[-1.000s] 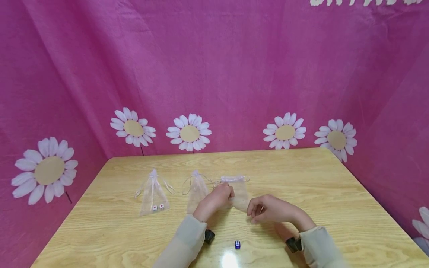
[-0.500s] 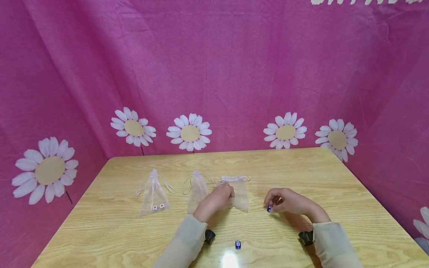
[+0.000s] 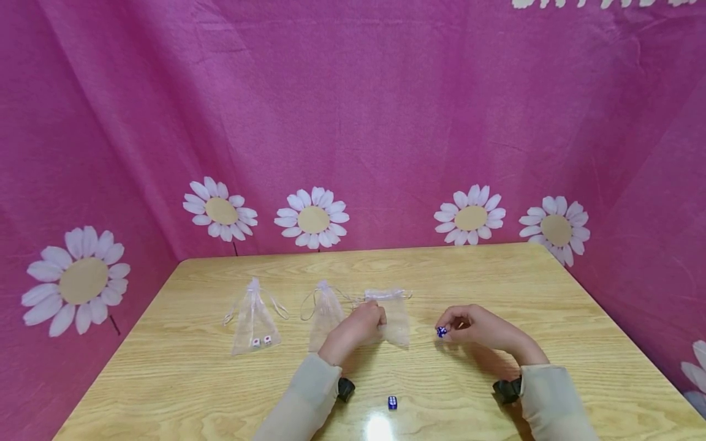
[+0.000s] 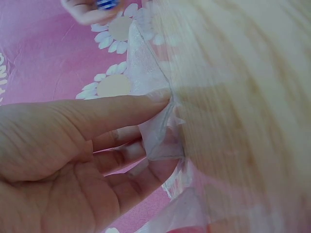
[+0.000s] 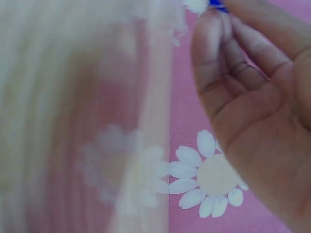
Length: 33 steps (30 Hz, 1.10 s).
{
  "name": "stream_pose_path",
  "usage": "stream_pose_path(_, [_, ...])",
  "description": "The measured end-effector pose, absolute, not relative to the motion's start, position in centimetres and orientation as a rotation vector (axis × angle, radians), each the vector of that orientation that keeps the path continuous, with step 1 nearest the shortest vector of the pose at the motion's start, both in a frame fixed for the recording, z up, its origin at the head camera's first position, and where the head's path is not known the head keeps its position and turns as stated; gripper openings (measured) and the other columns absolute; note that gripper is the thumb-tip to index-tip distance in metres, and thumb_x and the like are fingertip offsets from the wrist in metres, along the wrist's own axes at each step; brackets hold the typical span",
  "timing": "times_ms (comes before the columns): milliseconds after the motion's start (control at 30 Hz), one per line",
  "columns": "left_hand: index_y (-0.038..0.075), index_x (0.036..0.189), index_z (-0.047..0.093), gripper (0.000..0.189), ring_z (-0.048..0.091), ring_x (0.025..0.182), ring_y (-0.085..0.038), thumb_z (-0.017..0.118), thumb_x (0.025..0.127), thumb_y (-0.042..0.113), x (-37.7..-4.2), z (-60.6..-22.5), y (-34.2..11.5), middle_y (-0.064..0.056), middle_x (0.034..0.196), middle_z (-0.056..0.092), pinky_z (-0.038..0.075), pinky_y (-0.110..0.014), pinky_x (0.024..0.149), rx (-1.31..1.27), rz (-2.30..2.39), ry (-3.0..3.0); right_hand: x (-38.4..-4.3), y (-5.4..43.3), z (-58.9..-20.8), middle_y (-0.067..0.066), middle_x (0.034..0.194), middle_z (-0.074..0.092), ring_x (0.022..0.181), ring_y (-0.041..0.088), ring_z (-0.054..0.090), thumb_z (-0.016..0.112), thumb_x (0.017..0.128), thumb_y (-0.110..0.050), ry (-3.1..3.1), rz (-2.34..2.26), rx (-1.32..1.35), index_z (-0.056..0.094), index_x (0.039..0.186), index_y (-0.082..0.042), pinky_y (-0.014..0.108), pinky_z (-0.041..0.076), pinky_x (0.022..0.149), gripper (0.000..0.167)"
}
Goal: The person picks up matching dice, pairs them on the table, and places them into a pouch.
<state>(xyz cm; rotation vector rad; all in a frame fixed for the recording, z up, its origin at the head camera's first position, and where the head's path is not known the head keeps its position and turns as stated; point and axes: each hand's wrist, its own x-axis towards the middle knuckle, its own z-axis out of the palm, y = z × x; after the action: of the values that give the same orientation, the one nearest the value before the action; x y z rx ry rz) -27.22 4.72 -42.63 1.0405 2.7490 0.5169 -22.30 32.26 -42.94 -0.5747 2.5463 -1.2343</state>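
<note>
My left hand [image 3: 355,331] pinches the edge of the rightmost sheer white drawstring bag [image 3: 397,321], which lies flat on the table. In the left wrist view, the thumb lies on the bag [image 4: 146,63] with fingers curled behind it. To its right, my right hand [image 3: 485,327] holds a blue die [image 3: 442,332] with white pips between thumb and fingertips, just above the tabletop. Only a corner of that die [image 5: 218,5] shows in the right wrist view. A second blue die [image 3: 392,402] sits on the table between my forearms.
Left of my left hand lies another sheer bag [image 3: 325,312], partly covered by the hand. Farther left, a third bag [image 3: 255,318] has two white dice [image 3: 267,340] in it. A pink flowered curtain [image 3: 353,122] hangs behind the wooden table [image 3: 165,380].
My right hand has moved right, away from the bag, and a blue die has come into sight between its fingertips, then risen slightly. The left hand and the bags stay where they were.
</note>
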Motion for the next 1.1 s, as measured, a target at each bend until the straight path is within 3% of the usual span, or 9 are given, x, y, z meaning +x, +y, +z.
stream_pose_path(233, [0.007,0.07,0.045,0.027,0.028,0.071,-0.012,0.061,0.085,-0.009,-27.2,-42.5,4.6,0.001,0.075,0.03,0.025,-0.022,0.066,1.053,0.522,2.744,-22.1,32.8,-41.9,0.002,0.1,0.064,0.089,0.008,0.057,0.065,0.094,-0.024,2.489,-1.447,-0.525,0.064,0.118,0.001,0.024,0.049,0.079,0.034])
stream_pose_path(467, [0.002,0.076,0.057,0.013,0.032,0.072,-0.012,0.065,0.084,-0.006,-27.2,-42.7,4.7,0.001,0.077,0.036,0.03,-0.021,0.066,1.02,0.512,2.769,-21.7,29.1,-41.8,0.004,0.102,0.067,0.089,0.004,0.058,0.066,0.093,-0.02,2.396,-1.354,-0.72,0.067,0.109,-0.005,0.022,0.05,0.08,0.022])
stream_pose_path(800, [0.002,0.084,0.066,0.005,0.039,0.073,-0.01,0.068,0.083,-0.003,-27.5,-42.9,4.8,-0.002,0.082,0.051,0.037,-0.02,0.067,1.009,0.49,2.787,-20.1,24.4,-41.8,0.004,0.087,0.065,0.079,-0.002,0.055,0.071,0.088,-0.012,2.308,-1.168,-0.951,0.068,0.097,-0.013,0.02,0.05,0.072,0.009])
stream_pose_path(1100, [0.003,0.072,0.056,0.017,0.03,0.07,-0.01,0.065,0.083,-0.007,-27.6,-42.8,4.7,0.002,0.074,0.035,0.028,-0.019,0.064,1.09,0.503,2.782,-18.9,22.6,-42.6,-0.008,0.081,0.063,0.071,-0.007,0.052,0.078,0.081,-0.008,2.25,-0.921,-0.967,0.065,0.091,-0.011,0.015,0.049,0.067,0.017])
